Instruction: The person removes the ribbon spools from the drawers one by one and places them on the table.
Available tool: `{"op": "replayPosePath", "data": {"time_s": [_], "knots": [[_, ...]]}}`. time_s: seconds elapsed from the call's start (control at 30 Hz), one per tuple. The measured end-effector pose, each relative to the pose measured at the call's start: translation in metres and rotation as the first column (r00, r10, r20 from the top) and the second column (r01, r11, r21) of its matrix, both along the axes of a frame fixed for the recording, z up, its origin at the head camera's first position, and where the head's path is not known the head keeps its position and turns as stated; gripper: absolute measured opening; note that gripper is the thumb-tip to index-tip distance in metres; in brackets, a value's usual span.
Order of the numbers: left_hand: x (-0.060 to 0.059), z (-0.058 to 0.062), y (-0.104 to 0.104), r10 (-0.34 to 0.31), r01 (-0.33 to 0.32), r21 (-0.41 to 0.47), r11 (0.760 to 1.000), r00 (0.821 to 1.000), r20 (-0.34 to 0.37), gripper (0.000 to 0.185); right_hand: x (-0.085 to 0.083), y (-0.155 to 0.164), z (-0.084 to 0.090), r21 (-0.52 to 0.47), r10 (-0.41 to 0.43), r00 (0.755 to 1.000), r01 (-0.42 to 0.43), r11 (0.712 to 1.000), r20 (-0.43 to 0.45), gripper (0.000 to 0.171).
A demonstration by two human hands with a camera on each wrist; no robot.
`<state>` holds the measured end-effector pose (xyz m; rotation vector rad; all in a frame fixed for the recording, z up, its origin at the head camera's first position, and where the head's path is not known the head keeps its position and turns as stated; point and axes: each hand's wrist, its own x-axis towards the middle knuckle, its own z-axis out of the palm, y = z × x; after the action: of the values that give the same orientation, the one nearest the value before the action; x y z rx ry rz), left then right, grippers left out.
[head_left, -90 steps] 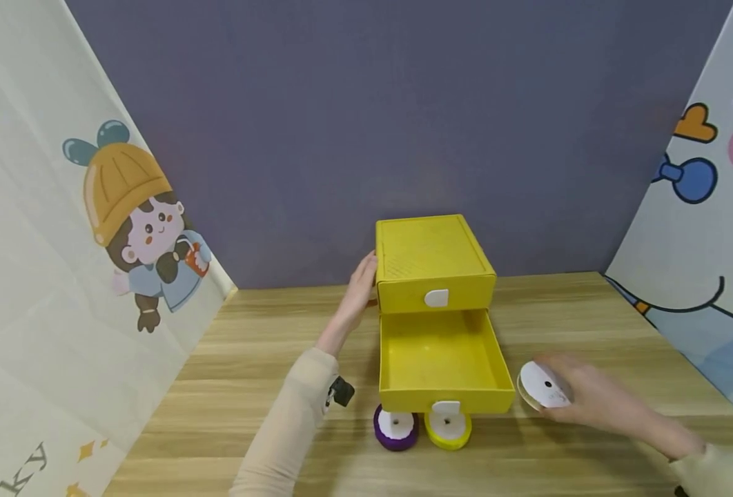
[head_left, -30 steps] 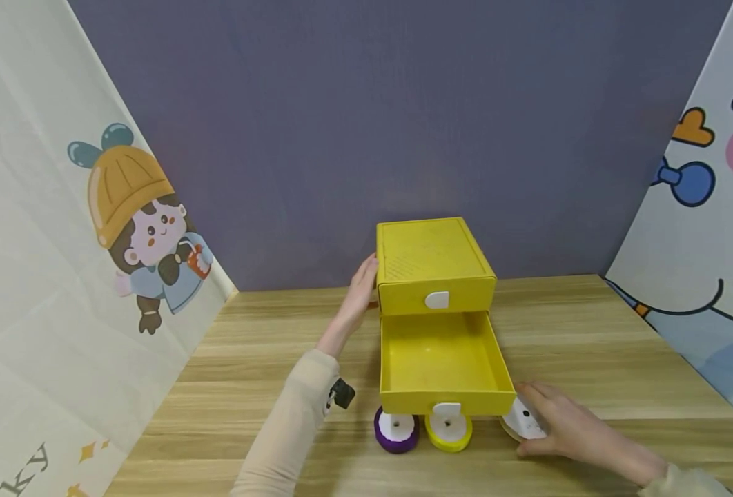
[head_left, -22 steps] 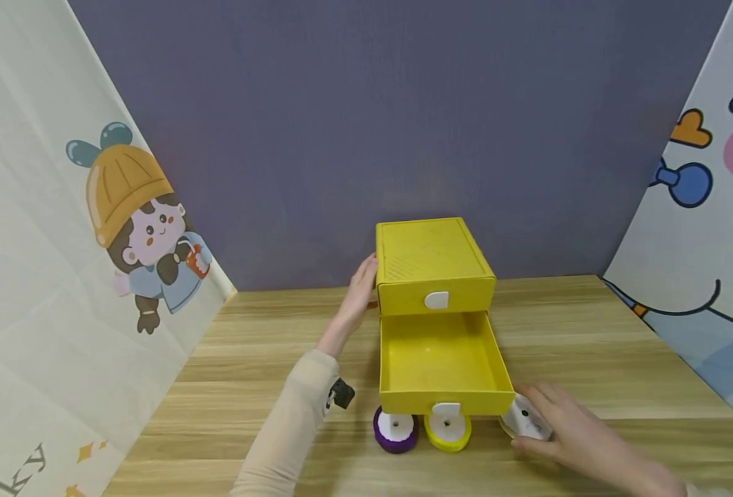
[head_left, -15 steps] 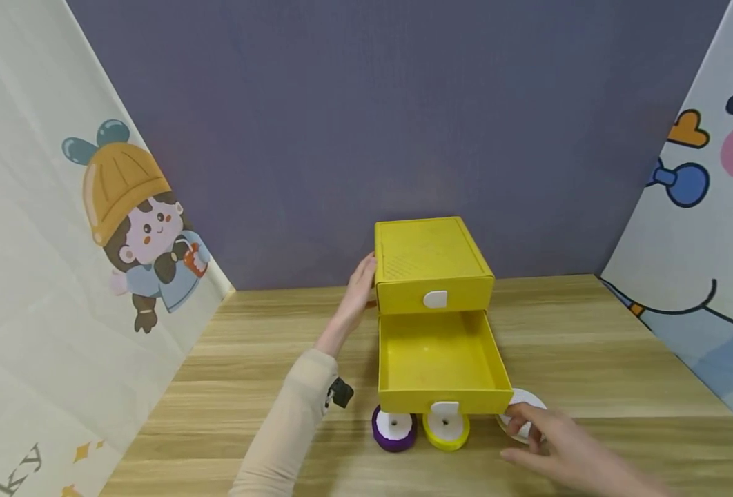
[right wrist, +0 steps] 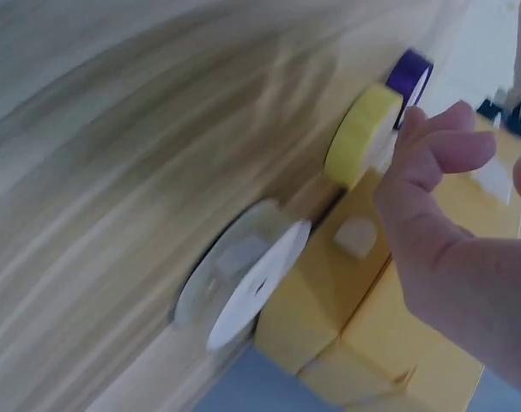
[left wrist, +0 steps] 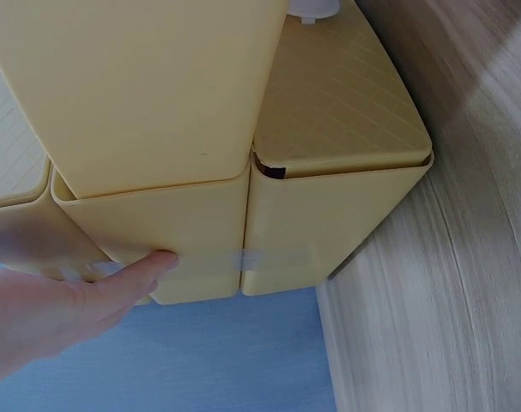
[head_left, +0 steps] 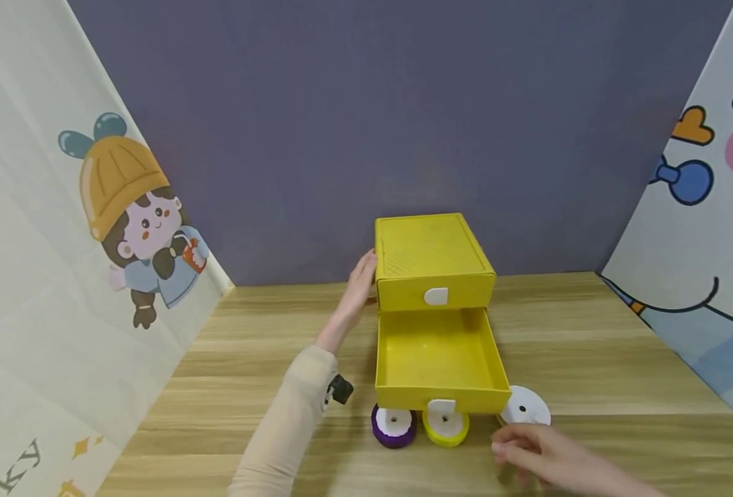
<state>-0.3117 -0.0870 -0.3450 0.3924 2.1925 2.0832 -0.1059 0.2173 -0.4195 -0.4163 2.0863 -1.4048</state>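
A yellow two-drawer unit (head_left: 431,259) stands on the wooden table (head_left: 590,345). Its top drawer is closed and its bottom drawer (head_left: 441,400) is pulled out and empty. My left hand (head_left: 362,279) rests flat against the unit's left side, fingers (left wrist: 127,275) straight on the yellow wall (left wrist: 200,215). A white ribbon spool (head_left: 524,412) sits by the drawer's front right corner, and shows as the white spool (right wrist: 243,287) in the right wrist view. My right hand (head_left: 522,452) hovers just in front of it, fingers (right wrist: 432,163) loosely bent, holding nothing.
A purple spool (head_left: 394,424) and a yellow spool (head_left: 445,426) stand side by side under the open drawer's front. Cartoon-printed panels (head_left: 62,276) close in the left and right sides, and a purple-grey wall stands behind.
My right hand brought the white spool to the drawer's front right corner, let go of it and drew back toward me. The left hand stayed on the unit.
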Motion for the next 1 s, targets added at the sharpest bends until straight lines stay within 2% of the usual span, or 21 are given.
{"op": "replayPosePath", "data": {"time_s": [0.1, 0.2, 0.27, 0.43, 0.57, 0.7, 1.0], "knots": [[-0.001, 0.001, -0.001, 0.006, -0.006, -0.002, 1.000, 1.000, 0.003, 0.064, -0.001, -0.016, -0.002, -0.029, 0.019, 0.999, -0.018, 0.999, 0.039, 0.042], [-0.001, 0.000, -0.002, 0.011, -0.011, -0.003, 1.000, 1.000, 0.014, 0.064, -0.003, -0.034, -0.002, -0.068, 0.001, 0.999, 0.003, 0.998, 0.050, 0.045], [-0.001, -0.002, -0.002, 0.011, -0.011, -0.003, 1.000, 1.000, 0.017, 0.064, -0.004, -0.044, -0.002, -0.099, -0.034, 0.998, 0.040, 0.994, 0.056, 0.049], [-0.001, -0.002, -0.001, 0.013, -0.013, -0.004, 1.000, 1.000, 0.009, 0.063, -0.007, -0.059, 0.000, -0.145, -0.149, 0.978, 0.169, 0.975, 0.143, 0.063], [-0.001, -0.001, 0.000, 0.014, -0.015, -0.018, 1.000, 1.000, -0.020, 0.062, -0.010, -0.063, 0.003, -0.185, -0.184, 0.959, 0.225, 0.957, 0.215, 0.069], [-0.001, 0.000, 0.001, 0.014, -0.016, -0.033, 0.999, 0.999, -0.051, 0.064, -0.011, -0.063, 0.004, -0.224, -0.193, 0.947, 0.253, 0.941, 0.257, 0.067], [-0.001, -0.001, 0.000, 0.021, -0.023, -0.034, 0.999, 0.998, -0.067, 0.064, -0.013, -0.065, 0.007, -0.279, -0.199, 0.921, 0.299, 0.913, 0.335, 0.057]]}}
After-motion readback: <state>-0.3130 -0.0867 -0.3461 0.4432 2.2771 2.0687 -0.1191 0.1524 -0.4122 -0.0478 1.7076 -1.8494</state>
